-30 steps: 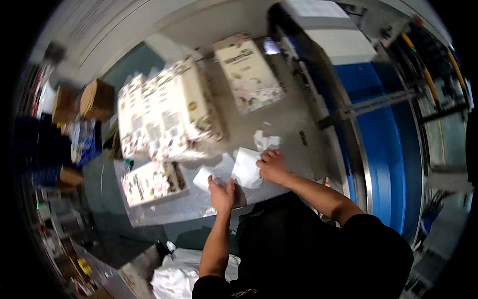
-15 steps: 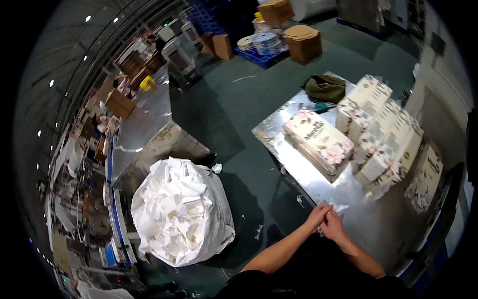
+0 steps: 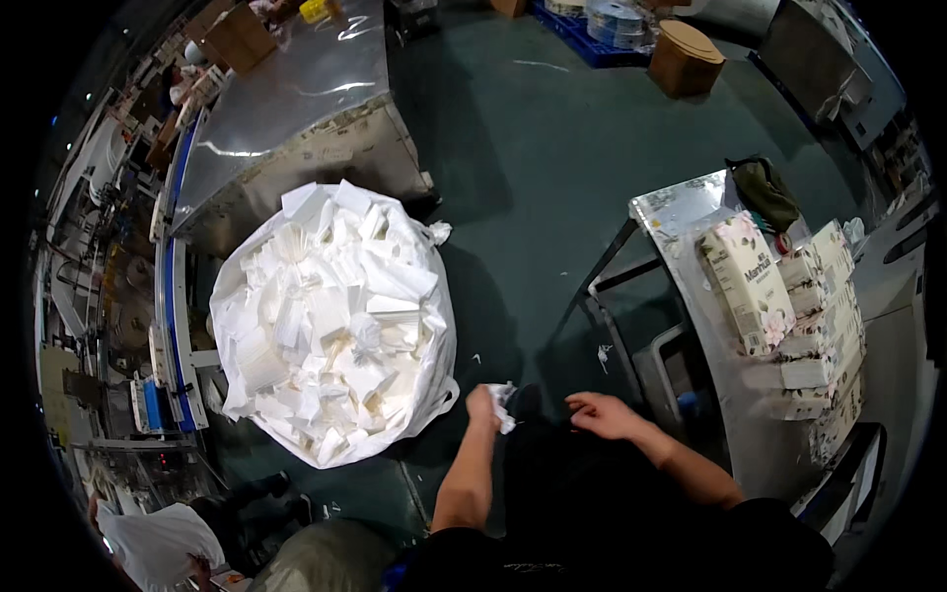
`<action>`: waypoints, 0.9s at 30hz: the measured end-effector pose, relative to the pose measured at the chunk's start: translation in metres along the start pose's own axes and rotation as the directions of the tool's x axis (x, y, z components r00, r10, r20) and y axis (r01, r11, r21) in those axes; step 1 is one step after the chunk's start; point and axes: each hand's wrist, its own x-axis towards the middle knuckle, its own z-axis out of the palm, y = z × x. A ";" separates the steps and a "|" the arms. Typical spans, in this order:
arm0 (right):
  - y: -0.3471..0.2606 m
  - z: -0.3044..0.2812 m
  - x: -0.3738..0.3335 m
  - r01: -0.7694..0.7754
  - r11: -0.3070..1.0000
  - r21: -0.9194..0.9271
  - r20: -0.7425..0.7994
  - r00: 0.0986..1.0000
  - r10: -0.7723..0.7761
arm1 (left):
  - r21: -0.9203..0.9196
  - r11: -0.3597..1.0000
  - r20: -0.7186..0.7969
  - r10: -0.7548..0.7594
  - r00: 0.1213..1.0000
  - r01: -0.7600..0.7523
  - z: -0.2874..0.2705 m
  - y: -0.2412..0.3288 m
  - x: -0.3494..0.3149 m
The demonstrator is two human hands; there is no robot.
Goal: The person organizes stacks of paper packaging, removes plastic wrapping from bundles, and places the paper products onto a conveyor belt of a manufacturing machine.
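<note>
My left hand is closed around a crumpled piece of thin white wrapping, which sticks out on its right side. To its left stands a big white sack, open at the top and heaped with white tissue scraps; hand and sack are apart. Over the dark floor between sack and metal table, my right hand is held with its fingers loosely bent and partly apart, nothing visible in them. Floral tissue packs lie on the metal table at the right, several of them in a row.
A dark green pouch rests at the table's far end. Beyond the sack is a large metal-topped bench. A person in a white shirt is at the lower left, beside machinery. A cardboard drum stands far off; small scraps litter the floor.
My hands, together at the table's edge before, have separated. The left has moved toward the sack with the crumpled wrapping. My view has swung left and down.
</note>
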 end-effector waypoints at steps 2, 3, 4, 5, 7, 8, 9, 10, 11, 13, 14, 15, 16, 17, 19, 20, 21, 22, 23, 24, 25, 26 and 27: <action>0.000 0.003 0.011 -0.048 0.982 -0.181 -0.045 0.998 0.040 | 0.110 0.985 -0.186 0.152 0.971 -0.134 -0.046 0.055 0.007; 0.015 0.002 0.015 -0.081 0.972 -0.221 -0.083 0.994 0.064 | 0.036 0.972 -0.234 0.235 0.943 -0.233 -0.044 0.091 0.006; 0.028 0.003 0.013 -0.080 0.967 -0.241 -0.113 0.992 0.054 | 0.079 0.948 -0.177 0.319 0.931 -0.309 -0.066 0.123 0.021; 0.023 0.007 0.010 -0.067 0.950 -0.305 -0.047 0.997 0.056 | 0.207 0.835 -0.257 0.550 0.795 -0.511 -0.153 0.146 0.077; 0.040 -0.004 0.005 -0.198 0.909 -0.366 -0.096 0.980 0.175 | 0.313 0.699 -0.135 0.703 0.698 -0.643 -0.148 0.263 0.082; 0.042 -0.006 0.003 -0.245 0.887 -0.391 -0.065 0.969 0.239 | 0.425 0.434 -0.147 0.899 0.413 -0.794 -0.183 0.313 0.089; 0.066 -0.005 -0.003 -0.258 0.880 -0.399 -0.122 0.966 0.228 | 0.548 0.359 -0.107 0.926 0.363 -0.756 -0.163 0.378 0.083; 0.081 -0.008 -0.014 -0.254 0.928 -0.274 -0.174 0.962 0.212 | 0.684 0.247 -0.019 0.947 0.321 -0.686 -0.158 0.430 0.072; 0.091 -0.011 -0.020 -0.237 0.917 -0.321 -0.172 0.967 0.190 | 0.791 0.153 0.058 0.945 0.322 -0.593 -0.156 0.465 0.063; 0.084 -0.025 -0.022 -0.311 0.851 -0.423 -0.158 0.950 0.268 | 0.973 -0.009 0.102 0.911 0.400 -0.229 -0.186 0.516 0.046; 0.078 -0.033 -0.024 -0.298 0.840 -0.454 -0.183 0.954 0.239 | 0.999 -0.049 0.042 0.853 0.521 -0.001 -0.186 0.527 0.035; 0.074 -0.035 -0.023 -0.298 0.873 -0.387 -0.273 0.941 0.200 | 0.845 -0.472 0.463 0.881 0.100 0.250 -0.194 0.519 0.049; 0.075 -0.043 -0.029 -0.295 0.898 -0.327 -0.365 0.916 0.168 | 0.943 -0.306 0.262 0.927 0.270 0.134 -0.155 0.516 0.046; 0.085 -0.048 -0.047 -0.344 0.903 -0.256 -0.476 0.858 0.192 | 0.803 -0.467 0.552 0.818 0.165 -0.370 -0.063 0.464 -0.010; 0.089 -0.055 -0.053 -0.358 0.918 -0.168 -0.615 0.766 0.186 | 0.649 -0.657 0.732 0.677 0.078 -0.383 -0.049 0.431 0.086; 0.088 -0.061 -0.060 -0.395 0.910 -0.125 -0.684 0.699 0.209 | 0.516 -0.660 0.834 0.531 0.146 -0.546 -0.034 0.397 0.128; 0.089 -0.070 -0.071 -0.381 0.917 -0.114 -0.748 0.641 0.173 | 0.378 -0.571 0.915 0.348 0.203 -0.728 0.002 0.352 0.151; 0.088 -0.078 -0.086 -0.374 0.921 -0.106 -0.804 0.577 0.142 | 0.293 -0.407 0.956 0.155 0.251 -0.865 0.051 0.299 0.140; 0.087 -0.085 -0.101 -0.405 0.914 -0.031 -0.870 0.461 0.175 | 0.411 -0.221 0.910 0.157 0.384 -0.884 0.072 0.229 0.110; 0.091 -0.090 -0.116 -0.425 0.904 0.050 -0.915 0.343 0.212 | 0.395 -0.250 0.908 -0.038 0.416 -0.884 0.113 0.182 0.031; 0.097 -0.095 -0.130 -0.418 0.904 0.090 -0.926 0.300 0.231 | 0.182 -0.440 0.951 -0.148 0.270 -0.880 0.132 0.145 0.002; 0.104 -0.100 -0.147 -0.390 0.912 0.123 -0.955 0.204 0.216 | 0.033 -0.385 0.955 -0.259 0.142 -0.922 0.148 0.111 -0.020; 0.113 -0.113 -0.172 -0.390 0.910 0.136 -0.976 0.103 0.190 | 0.011 -0.327 0.933 -0.335 0.127 -0.945 0.167 0.068 -0.045</action>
